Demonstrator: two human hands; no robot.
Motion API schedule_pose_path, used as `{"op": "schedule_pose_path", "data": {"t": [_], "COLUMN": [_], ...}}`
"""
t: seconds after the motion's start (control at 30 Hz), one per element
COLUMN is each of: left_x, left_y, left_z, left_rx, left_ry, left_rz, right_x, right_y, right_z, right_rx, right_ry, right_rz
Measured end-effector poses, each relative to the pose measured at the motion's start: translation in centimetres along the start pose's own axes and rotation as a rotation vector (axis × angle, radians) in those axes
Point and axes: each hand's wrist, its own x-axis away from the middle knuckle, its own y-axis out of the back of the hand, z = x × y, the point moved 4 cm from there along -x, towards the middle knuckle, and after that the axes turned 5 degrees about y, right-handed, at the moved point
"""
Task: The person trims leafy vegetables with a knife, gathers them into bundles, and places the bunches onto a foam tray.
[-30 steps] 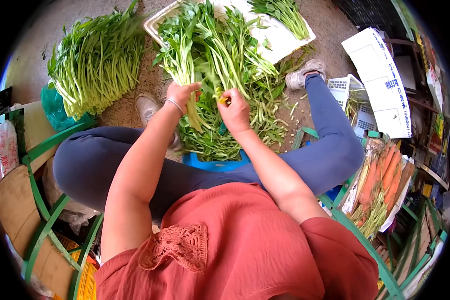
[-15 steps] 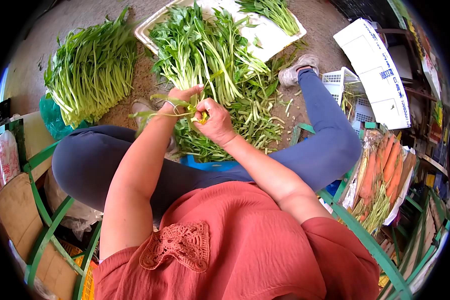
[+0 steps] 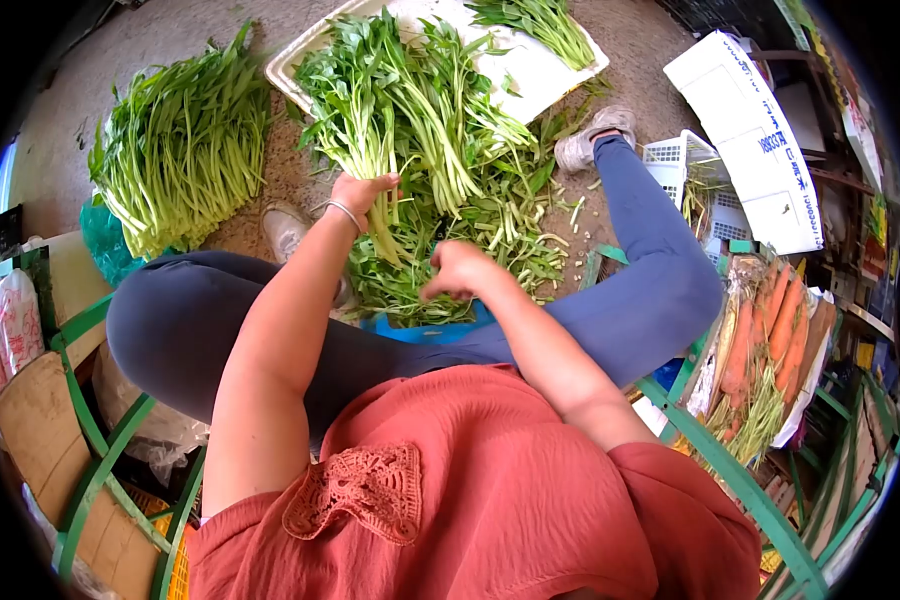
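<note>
Head view: water spinach stack, on floor beyond white tray's left edge; left hand, closed round stems of water spinach bunch, leaves over tray's left edge; right hand, fingers loosely bent, over trimmings; smaller bunch, near tray's right corner.

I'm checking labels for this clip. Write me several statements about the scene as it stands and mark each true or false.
1. The left hand holds leafy stems. True.
2. The right hand grips those same stems. False: it is apart from them.
3. A bracelet circles the right wrist. False: it is on the left.
4. Orange carrots lie to the person's right. True.
5. The white tray is bare. False: greens lie on it.
</note>
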Motion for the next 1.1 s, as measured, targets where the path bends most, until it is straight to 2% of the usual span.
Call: {"op": "schedule_pose_path", "data": {"t": [0.03,0.07,0.13,0.17,0.23,0.37,0.47,0.5,0.57,0.67,0.87,0.9,1.0,1.07,1.1], "left_x": [0.2,0.3,-0.2,-0.6,0.0,0.0,-0.4,-0.5,-0.1,0.0,1.2,1.0,0.5,0.6,0.8], "left_y": [0.1,0.0,0.5,0.7,0.6,0.8,1.2,1.2,1.0,1.0,0.7,0.5,0.8,0.8,0.6], "left_z": [0.0,0.0,0.5,0.6,0.2,0.5,0.7,0.9,0.5,0.7,-0.1,-0.2,0.3,0.4,0.3], "left_rx": [-0.007,-0.014,0.0,0.014,0.005,0.011,0.013,0.008,0.012,0.015,0.185,0.177,0.119,0.118,0.124], "left_ry": [0.014,0.028,0.018,0.004,0.024,0.022,0.055,0.079,0.103,0.111,0.094,0.004,0.035,0.062,0.027], "left_rz": [-0.004,-0.005,0.03,0.061,0.055,0.059,0.052,0.058,0.064,0.095,0.056,0.137,0.213,0.202,0.228], "right_x": [-0.6,-2.7,-3.8,-4.5,-4.8,-8.3,-8.7,-7.8,-4.7,-3.3,-4.6,-4.6,-4.8,-5.3,-5.4], "right_y": [0.8,1.5,3.8,4.0,4.7,5.3,5.4,5.6,5.0,4.2,3.1,3.0,3.2,4.3,4.8], "right_z": [-0.5,-1.7,-1.7,-1.4,-0.4,-1.5,-2.4,-2.0,0.6,3.3,4.3,4.4,3.7,3.5,4.0], "right_rx": [-0.18,-0.192,0.042,0.044,0.064,0.024,-0.387,-0.377,-1.145,-1.374,-1.135,-1.066,-1.157,-1.045,-1.013], "right_ry": [0.012,-0.001,0.12,0.122,0.036,0.05,0.121,0.118,0.293,0.411,0.426,0.427,0.364,0.32,0.306], "right_rz": [-0.108,-0.211,-0.839,-0.845,-1.013,-0.947,-0.861,-0.859,-0.594,-0.414,-0.466,-0.459,-0.328,-0.5,-0.48]}}
